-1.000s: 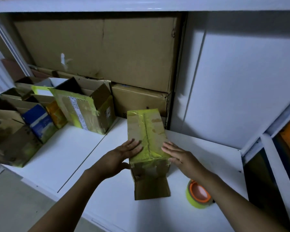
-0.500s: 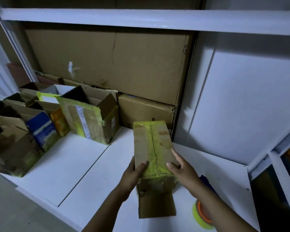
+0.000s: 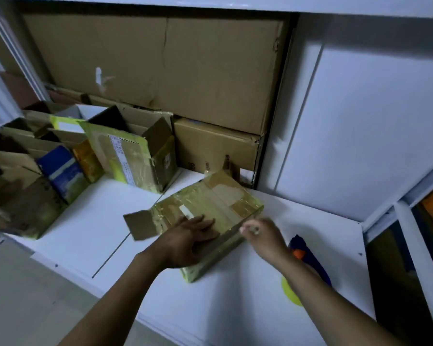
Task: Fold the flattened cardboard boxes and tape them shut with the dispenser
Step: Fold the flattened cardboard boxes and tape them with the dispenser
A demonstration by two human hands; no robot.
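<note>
A small cardboard box [image 3: 218, 203] wrapped in yellow-green tape lies on its side across the white shelf [image 3: 90, 228], one brown flap sticking out at its left end. My left hand [image 3: 185, 243] lies on the box's near top and front, fingers spread over it. At the box's near right edge is my right hand [image 3: 263, 236], fingers curled against the cardboard; the blur hides how it grips. The tape dispenser [image 3: 308, 255], blue with an orange part and a yellow-green roll, sits behind my right forearm, mostly hidden.
Several open cardboard boxes [image 3: 133, 156] stand in a row on the left of the shelf. A large carton [image 3: 160, 66] and a smaller closed one [image 3: 215, 146] fill the back. A white panel [image 3: 360, 121] walls the right side.
The box has turned from standing lengthwise away from me to lying sideways, flap now at the left. Both hands moved with it. The view shifted closer.
</note>
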